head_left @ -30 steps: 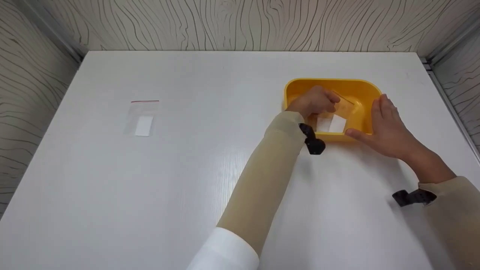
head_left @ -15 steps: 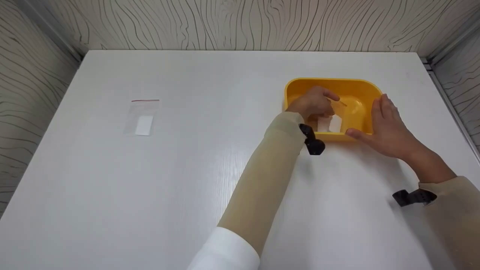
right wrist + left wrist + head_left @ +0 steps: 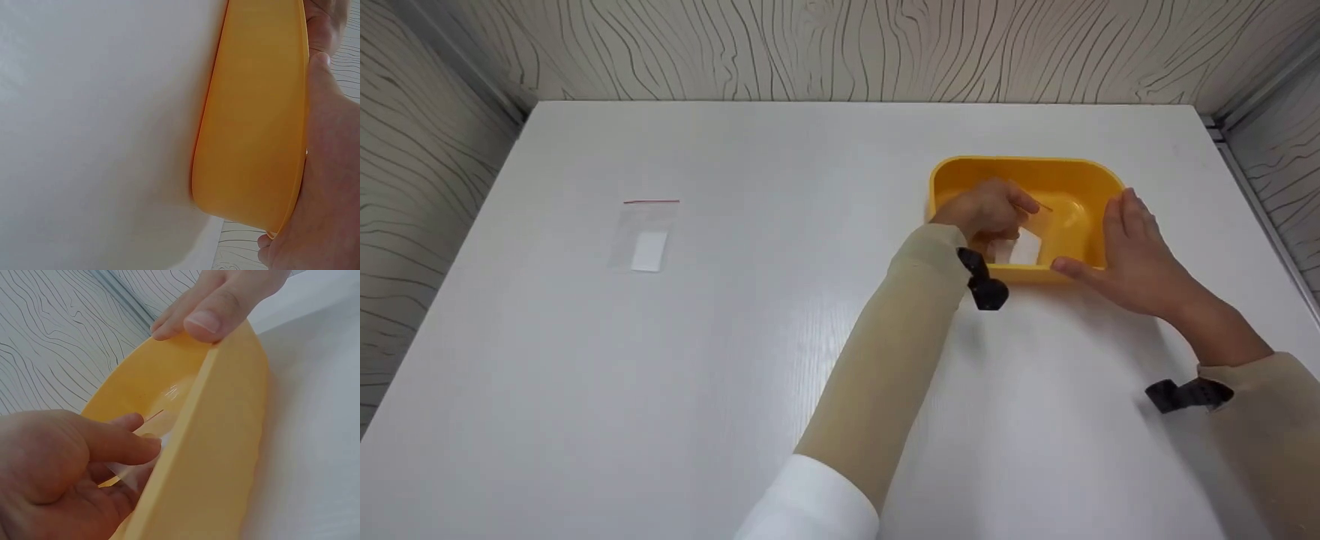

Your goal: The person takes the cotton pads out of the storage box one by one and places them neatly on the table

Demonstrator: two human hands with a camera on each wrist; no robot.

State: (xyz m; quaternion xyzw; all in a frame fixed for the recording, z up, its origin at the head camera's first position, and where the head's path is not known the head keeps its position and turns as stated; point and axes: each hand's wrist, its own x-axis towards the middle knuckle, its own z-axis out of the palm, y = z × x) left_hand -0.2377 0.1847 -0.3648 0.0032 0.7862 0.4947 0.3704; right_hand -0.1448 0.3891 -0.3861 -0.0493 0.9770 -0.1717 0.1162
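Observation:
A yellow plastic box (image 3: 1061, 169) stands on the right half of the white table. My left hand (image 3: 988, 206) reaches inside it at the left. Between its thumb and fingers it pinches a clear zip bag (image 3: 1039, 221) with a red seal line and a white card inside. In the left wrist view the left hand (image 3: 84, 461) has the thumb over the film, and the front wall hides part of the bag. My right hand (image 3: 1144, 259) rests on the box's front right corner, fingers straight along the right rim and thumb on the front rim.
Another clear zip bag (image 3: 649, 236), with a red seal line and a white card, lies flat at the table's left. Wood-patterned panels (image 3: 840, 49) stand along the back and both sides of the table (image 3: 697, 375).
Inside the box, the left fingers have closed on the zip bag, and its seal line and white card have shifted slightly left. The right hand, the box and the other bag stay put.

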